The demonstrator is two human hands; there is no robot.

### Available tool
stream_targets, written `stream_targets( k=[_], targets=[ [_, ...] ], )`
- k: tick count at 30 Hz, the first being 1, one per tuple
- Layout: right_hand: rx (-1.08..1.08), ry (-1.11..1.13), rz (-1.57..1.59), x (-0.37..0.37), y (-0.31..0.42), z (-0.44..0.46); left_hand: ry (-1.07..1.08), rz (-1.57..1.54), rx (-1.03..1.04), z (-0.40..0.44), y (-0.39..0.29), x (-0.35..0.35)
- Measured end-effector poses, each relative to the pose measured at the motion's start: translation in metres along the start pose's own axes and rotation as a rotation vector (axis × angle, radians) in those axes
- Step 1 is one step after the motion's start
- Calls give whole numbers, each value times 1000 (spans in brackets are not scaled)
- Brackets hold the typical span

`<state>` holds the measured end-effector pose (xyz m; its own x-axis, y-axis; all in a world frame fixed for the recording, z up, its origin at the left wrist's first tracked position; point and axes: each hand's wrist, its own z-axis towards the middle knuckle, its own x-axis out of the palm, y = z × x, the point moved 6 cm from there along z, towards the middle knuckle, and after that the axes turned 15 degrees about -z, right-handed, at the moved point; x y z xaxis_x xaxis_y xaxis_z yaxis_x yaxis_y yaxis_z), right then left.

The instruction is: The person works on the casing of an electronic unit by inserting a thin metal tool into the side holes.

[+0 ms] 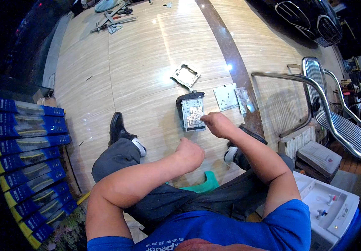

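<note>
On the floor between my feet stands a boxy metal device (195, 112) with a black front edge. My right hand (217, 124) is at its lower right side, thumb and fingers pinched together at the edge; what they hold, if anything, is too small to make out. My left hand (191, 154) is curled just below the device, apart from it, and its fingertips are hidden from view. Above the device lies a metal frame (186, 75) with an open middle. To its right are a flat metal plate (225, 97) and a narrow perforated strip (242, 100).
Blue and yellow boxes (29, 159) line the left side. Tools (113, 20) lie at the far upper left. A metal chair (314, 83) stands at the right, above a white water dispenser (327, 205). A green stool (207, 183) is beneath me; a car (301, 19) is at the upper right.
</note>
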<state>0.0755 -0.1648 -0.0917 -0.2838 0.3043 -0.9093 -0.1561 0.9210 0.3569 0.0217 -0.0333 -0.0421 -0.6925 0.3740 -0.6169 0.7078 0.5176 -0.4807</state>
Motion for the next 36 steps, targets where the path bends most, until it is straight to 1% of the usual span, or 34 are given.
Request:
stream_targets(
  k=[2,4,10,13,17,23,25,26,28,29,31,36],
  targets=[
    [11,-15,12,2,-1,0,-3,6,1,0,0,1],
    [47,20,-1,10,-8,2,-13,-4,0,1,1,1],
    [119,95,-34,0,-6,0,-5,-3,-1,-1,-1,-2],
    [146,77,8,1,-8,0,-8,-8,-3,-2,-1,-4],
    [113,69,26,3,-8,0,-2,1,-7,-2,0,-2],
    [1,-52,76,-1,-1,-1,-2,0,-7,-3,0,-2],
    [2,-8,38,5,-4,1,-121,32,84,-3,0,-1],
    [2,-8,38,3,-3,1,-121,32,84,-3,0,-2],
    [106,61,-12,2,-6,1,-92,41,71,-2,0,-1],
    [106,62,-12,1,-6,1,-92,40,71,-3,-3,-5],
    [135,89,-1,2,-8,0,30,4,-10,-4,-3,-7],
    [135,64,-9,0,-8,0,29,5,-6,-4,-2,-5]
  ],
)
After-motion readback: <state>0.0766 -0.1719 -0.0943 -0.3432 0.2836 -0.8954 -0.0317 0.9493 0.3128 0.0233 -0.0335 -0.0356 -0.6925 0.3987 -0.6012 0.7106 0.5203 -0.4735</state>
